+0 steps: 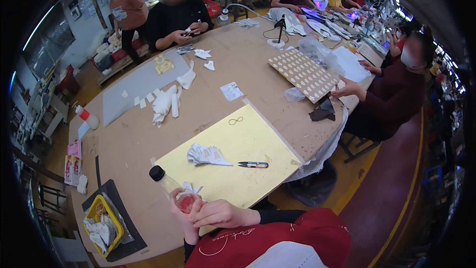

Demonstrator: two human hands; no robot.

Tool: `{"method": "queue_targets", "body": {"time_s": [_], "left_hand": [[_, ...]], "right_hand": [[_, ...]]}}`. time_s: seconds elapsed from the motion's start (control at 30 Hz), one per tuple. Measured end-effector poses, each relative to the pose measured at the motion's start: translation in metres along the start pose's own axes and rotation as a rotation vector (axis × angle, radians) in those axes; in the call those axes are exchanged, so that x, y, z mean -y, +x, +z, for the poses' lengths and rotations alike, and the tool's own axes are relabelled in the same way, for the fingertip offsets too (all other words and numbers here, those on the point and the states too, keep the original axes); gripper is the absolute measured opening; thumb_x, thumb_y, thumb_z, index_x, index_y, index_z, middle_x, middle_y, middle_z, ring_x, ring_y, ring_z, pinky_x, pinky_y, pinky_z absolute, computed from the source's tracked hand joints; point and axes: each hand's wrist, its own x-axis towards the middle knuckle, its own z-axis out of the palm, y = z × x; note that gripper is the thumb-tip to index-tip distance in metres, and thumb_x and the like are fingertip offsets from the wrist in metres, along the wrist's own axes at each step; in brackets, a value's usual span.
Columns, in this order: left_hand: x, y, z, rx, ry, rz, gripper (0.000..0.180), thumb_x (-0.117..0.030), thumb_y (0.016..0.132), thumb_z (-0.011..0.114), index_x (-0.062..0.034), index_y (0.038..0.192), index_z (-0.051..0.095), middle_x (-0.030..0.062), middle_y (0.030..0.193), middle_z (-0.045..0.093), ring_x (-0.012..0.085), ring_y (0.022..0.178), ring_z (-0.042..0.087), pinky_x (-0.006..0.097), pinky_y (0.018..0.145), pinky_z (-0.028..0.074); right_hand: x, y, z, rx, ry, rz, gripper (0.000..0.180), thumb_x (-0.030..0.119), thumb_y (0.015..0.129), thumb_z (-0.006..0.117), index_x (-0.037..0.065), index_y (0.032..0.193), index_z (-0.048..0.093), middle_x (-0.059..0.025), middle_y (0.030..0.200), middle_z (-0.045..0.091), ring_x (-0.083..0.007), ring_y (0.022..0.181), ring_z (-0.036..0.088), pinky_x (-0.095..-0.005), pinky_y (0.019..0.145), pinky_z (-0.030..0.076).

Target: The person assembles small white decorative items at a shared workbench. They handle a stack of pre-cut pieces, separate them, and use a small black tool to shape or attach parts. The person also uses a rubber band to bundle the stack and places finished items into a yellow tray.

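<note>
A clear plastic bottle (pixel 171 185) with a black cap leans away from me at the near edge of the table, something red showing low in it. My left hand (pixel 184 217) is wrapped round its lower part. Across the left fingers lies my right hand (pixel 221 213), its fingers closed together; anything between them is hidden. Small white pieces (pixel 191 187) lie just beyond my hands. On the yellow sheet (pixel 248 188) rest a fanned stack of white cut pieces (pixel 206 154), a pair of thread snips (pixel 253 165) and a looped tan band (pixel 235 120).
At left, a yellow basket (pixel 119 226) holding white pieces sits on a black board (pixel 136 235). Farther off stand a white bottle with a red band (pixel 87 117) and white gloves (pixel 163 104). A co-worker at right touches a dotted board (pixel 302 72); another (pixel 173 15) works across the table.
</note>
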Motion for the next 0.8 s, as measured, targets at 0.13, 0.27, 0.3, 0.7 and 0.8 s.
{"method": "queue_targets", "body": {"time_s": [0.13, 0.27, 0.3, 0.7, 0.8], "left_hand": [[0.008, 0.001, 0.005, 0.024, -0.036, 0.059, 0.051, -0.008, 0.078, 0.073, -0.0019, 0.119, 0.044, 0.0112, 0.083, 0.063, 0.0184, 0.074, 0.064, 0.030, 0.070, 0.053], [0.010, 0.000, 0.007, 0.064, -0.094, 0.049, 0.050, -0.009, 0.078, 0.071, -0.0017, 0.119, 0.043, 0.0124, 0.083, 0.064, 0.0189, 0.076, 0.064, 0.030, 0.073, 0.053], [0.009, 0.000, 0.007, 0.075, -0.117, 0.027, 0.050, -0.009, 0.079, 0.071, -0.0017, 0.119, 0.043, 0.0127, 0.084, 0.064, 0.0190, 0.077, 0.064, 0.031, 0.074, 0.052], [0.010, 0.013, -0.014, -0.047, -0.091, 0.173, 0.044, -0.017, 0.084, 0.065, -0.0019, 0.121, 0.045, 0.0129, 0.083, 0.064, 0.0220, 0.079, 0.065, 0.032, 0.074, 0.052], [0.007, 0.022, -0.028, -0.230, 0.027, 0.278, 0.039, -0.026, 0.090, 0.057, -0.0004, 0.117, 0.047, 0.0098, 0.079, 0.063, 0.0202, 0.073, 0.062, 0.033, 0.071, 0.050]], "right_hand": [[0.005, -0.003, -0.006, -0.046, 0.066, 0.013, 0.019, -0.004, 0.079, 0.066, 0.001, 0.095, 0.071, -0.0098, 0.100, 0.070, -0.0249, 0.094, 0.067, -0.0341, 0.080, 0.054], [0.006, -0.001, -0.007, -0.061, 0.016, -0.082, 0.014, -0.006, 0.077, 0.066, 0.001, 0.089, 0.070, -0.0093, 0.097, 0.069, -0.0251, 0.089, 0.067, -0.0341, 0.078, 0.053], [0.006, 0.000, -0.007, -0.057, 0.001, -0.092, 0.013, -0.006, 0.077, 0.066, 0.001, 0.088, 0.069, -0.0094, 0.097, 0.069, -0.0251, 0.088, 0.066, -0.0343, 0.077, 0.053], [0.002, -0.007, -0.017, -0.162, 0.068, -0.037, 0.015, -0.008, 0.074, 0.069, 0.000, 0.086, 0.068, -0.0122, 0.094, 0.070, -0.0284, 0.086, 0.066, -0.0348, 0.074, 0.053], [0.006, -0.010, -0.045, -0.317, -0.112, -0.037, 0.018, -0.010, 0.075, 0.069, -0.002, 0.091, 0.068, -0.0135, 0.094, 0.069, -0.0284, 0.086, 0.067, -0.0347, 0.073, 0.053]]}}
